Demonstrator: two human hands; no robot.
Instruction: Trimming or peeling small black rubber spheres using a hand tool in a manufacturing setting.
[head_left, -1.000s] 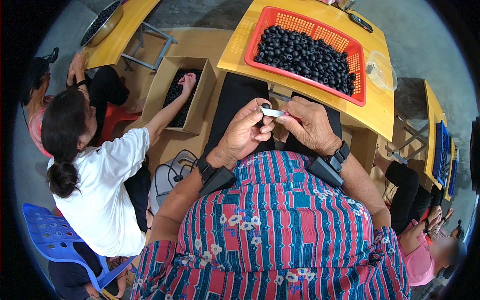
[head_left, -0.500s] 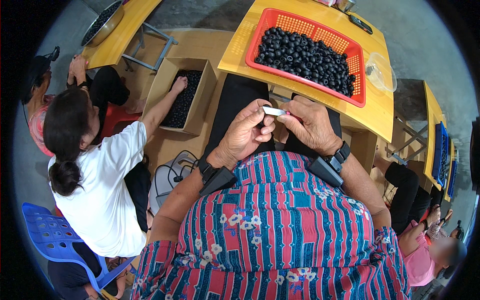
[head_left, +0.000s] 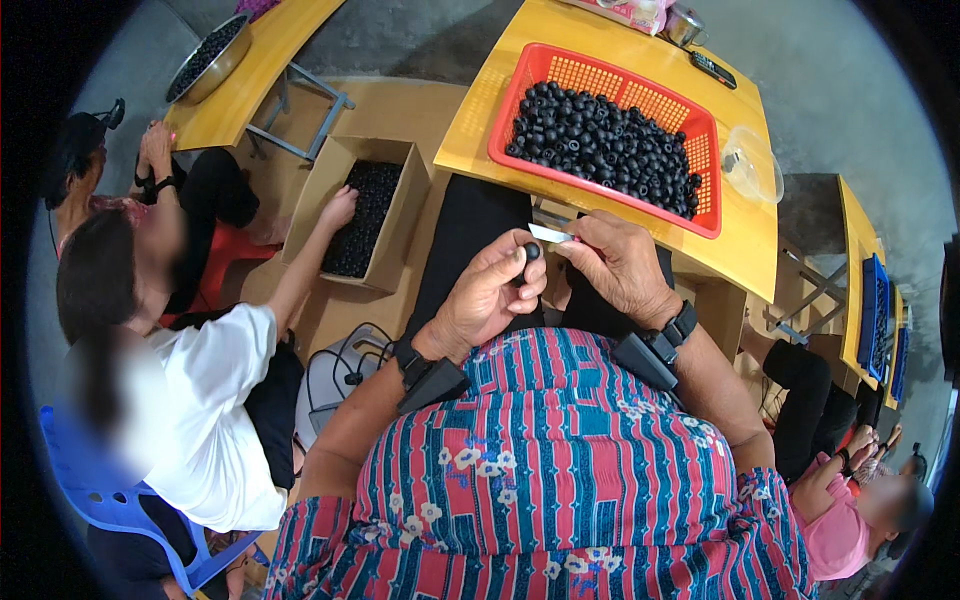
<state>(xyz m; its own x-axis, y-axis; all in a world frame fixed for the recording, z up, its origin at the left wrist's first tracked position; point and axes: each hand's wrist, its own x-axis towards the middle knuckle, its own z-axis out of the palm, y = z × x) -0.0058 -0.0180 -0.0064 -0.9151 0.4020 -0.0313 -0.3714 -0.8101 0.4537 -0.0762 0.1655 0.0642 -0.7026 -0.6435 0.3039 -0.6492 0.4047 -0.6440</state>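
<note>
Tan flooring [head_left: 430, 105] runs across the upper left of the frame. A yellow desk [head_left: 745, 250] fills the upper right, carrying a red basket [head_left: 575, 72] of black pieces [head_left: 600, 135]. A cardboard box [head_left: 400, 220] stands left of centre. At centre, the left hand [head_left: 490, 285] pinches a black ball [head_left: 532, 254]; the right hand [head_left: 620, 265] grips a small blade [head_left: 549, 234] just beside it.

Round piece [head_left: 532, 252]: black
Blade [head_left: 547, 234]: silvery
Basket [head_left: 560, 68]: red, latticed
Table [head_left: 745, 262]: yellow
Shirt [head_left: 550, 440]: pink and teal stripes, white flowers
Chair [head_left: 125, 510]: blue
</note>
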